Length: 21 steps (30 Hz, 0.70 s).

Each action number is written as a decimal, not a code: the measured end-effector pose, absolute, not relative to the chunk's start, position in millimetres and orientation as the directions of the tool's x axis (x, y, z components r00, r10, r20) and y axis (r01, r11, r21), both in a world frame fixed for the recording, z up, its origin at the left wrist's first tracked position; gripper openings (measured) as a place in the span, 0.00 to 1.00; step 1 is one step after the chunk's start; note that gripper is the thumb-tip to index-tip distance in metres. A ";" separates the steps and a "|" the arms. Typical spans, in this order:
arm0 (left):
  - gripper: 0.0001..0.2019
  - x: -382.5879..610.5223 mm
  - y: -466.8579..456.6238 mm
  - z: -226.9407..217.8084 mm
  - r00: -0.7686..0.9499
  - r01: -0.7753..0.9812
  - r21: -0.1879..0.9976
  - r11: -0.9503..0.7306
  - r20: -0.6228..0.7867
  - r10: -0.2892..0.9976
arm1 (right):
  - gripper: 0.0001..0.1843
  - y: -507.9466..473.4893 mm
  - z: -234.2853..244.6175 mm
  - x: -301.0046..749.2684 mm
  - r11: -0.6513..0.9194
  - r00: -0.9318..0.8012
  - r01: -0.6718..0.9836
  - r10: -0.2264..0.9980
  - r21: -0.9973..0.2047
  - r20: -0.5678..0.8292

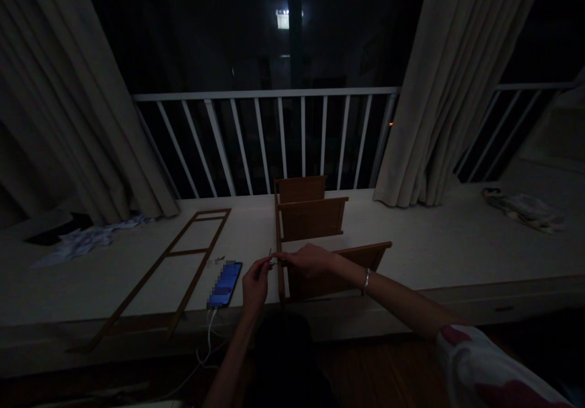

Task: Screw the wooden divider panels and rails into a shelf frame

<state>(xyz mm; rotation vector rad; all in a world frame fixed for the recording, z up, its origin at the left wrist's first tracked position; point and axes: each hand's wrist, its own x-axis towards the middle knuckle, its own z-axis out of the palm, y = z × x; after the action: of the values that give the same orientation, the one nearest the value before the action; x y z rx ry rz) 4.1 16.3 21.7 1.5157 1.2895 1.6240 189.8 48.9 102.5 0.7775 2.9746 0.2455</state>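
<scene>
The one view sits on the person's head and looks forward and a little down across a pale ledge (pixel 448 243) towards a white railing (pixel 274 94) and the dark beyond it. It is close to the work: the left hand (pixel 256 283) and right hand (pixel 311 258) meet low at centre, arms rising from the bottom edge, with the shelf (pixel 315 216) just past them. The lens seems wide, since curtains (pixel 457 91) fill both sides and the railing bars splay outward, though the dim light makes the far edges hard to judge.
</scene>
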 end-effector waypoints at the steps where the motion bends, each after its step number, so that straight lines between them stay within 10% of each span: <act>1: 0.13 2.7 15.3 21.7 -0.184 0.230 0.895 -0.381 0.424 0.886 | 0.41 49.2 101.9 190.0 0.859 -0.871 0.483 0.492 0.170 -0.007; 21: 0.15 -9.6 26.2 13.8 -0.171 0.134 0.959 -0.251 0.272 0.947 | 0.41 46.1 106.2 191.7 0.861 -0.878 0.469 0.479 0.197 -0.009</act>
<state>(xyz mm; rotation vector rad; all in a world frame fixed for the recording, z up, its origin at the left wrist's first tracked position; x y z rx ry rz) -9.6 26.2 13.8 1.3962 1.2969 1.4973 191.7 46.1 106.2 0.7584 2.9751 0.2932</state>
